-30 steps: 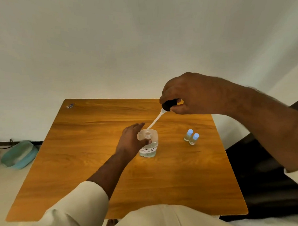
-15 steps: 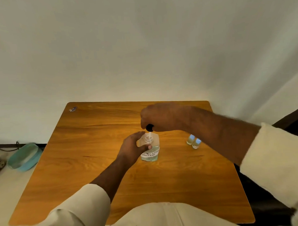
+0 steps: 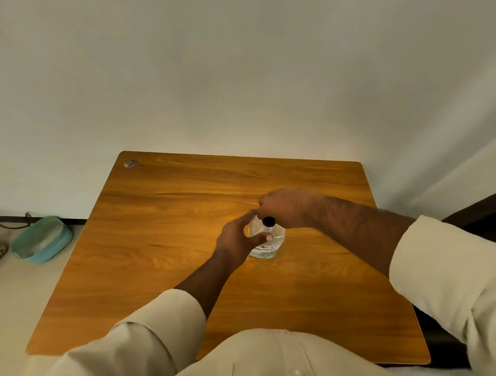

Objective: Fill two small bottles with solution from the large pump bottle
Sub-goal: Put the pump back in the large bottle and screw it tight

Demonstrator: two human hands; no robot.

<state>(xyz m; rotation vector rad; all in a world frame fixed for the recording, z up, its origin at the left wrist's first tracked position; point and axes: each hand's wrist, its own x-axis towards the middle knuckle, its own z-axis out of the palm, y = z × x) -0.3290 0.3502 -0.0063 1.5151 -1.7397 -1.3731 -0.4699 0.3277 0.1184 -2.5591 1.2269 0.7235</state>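
A clear large pump bottle (image 3: 268, 248) with a white handwritten label stands upright near the middle of the wooden table (image 3: 164, 248). My left hand (image 3: 237, 239) wraps around its left side. My right hand (image 3: 287, 209) reaches in from the right and pinches the black pump cap (image 3: 268, 221), which sits on the bottle's neck. The two small bottles are hidden behind my right forearm.
A small scrap (image 3: 130, 164) lies at the table's far left corner. A teal basin (image 3: 41, 239) sits on the floor to the left, by the wall. A dark piece of furniture (image 3: 481, 214) borders the table's right side.
My right hand has brought the black pump cap with its white tube down from above the table into the bottle's neck. My forearm now covers the two small bottles. My left hand stayed on the bottle.
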